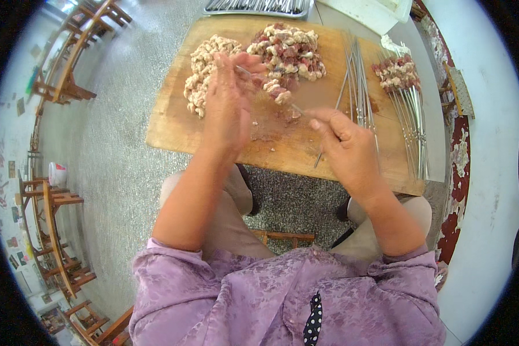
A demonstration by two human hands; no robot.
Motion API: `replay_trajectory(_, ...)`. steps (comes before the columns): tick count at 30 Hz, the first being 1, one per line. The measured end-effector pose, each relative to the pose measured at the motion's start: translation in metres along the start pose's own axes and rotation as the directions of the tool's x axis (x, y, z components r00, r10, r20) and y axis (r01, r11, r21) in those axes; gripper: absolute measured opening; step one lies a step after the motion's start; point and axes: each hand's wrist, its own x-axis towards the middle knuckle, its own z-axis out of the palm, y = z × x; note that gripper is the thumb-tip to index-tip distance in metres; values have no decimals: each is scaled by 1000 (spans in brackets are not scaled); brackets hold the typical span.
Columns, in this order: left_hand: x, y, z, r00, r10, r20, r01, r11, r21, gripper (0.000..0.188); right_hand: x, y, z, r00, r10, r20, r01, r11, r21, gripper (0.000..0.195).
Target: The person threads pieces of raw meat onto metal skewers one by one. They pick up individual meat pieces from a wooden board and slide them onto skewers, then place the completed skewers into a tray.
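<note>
My right hand [344, 145] grips the lower end of a metal skewer [297, 109] that slants up to the left. Pieces of pale and red meat [277, 91] are threaded along it. My left hand [233, 86], somewhat blurred, is at the skewer's upper end with its fingers apart; whether it touches the meat there is unclear. Behind it lies a heap of pale meat pieces [199, 65]. A mixed heap of red and pale meat [287, 49] sits just to the right. All rest on a wooden cutting board [268, 151].
Bare metal skewers [359, 86] lie on the board right of centre. Loaded meat skewers [398, 75] are stacked at its right edge. Beyond the board are a metal tray of skewers [257, 15] and a white plastic container [372, 15]. Wooden benches [54, 225] stand left.
</note>
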Motion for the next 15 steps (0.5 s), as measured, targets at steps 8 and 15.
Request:
replay_trajectory(8, 5, -25, 26, 988, -133, 75, 150, 940, -307, 62, -7, 2, 20, 981, -183, -62, 185, 982, 25, 13)
replay_trajectory(15, 3, -29, 44, 952, -199, 234, 262, 924, -280, 62, 0, 4, 13, 984, -158, -88, 166, 982, 94, 14)
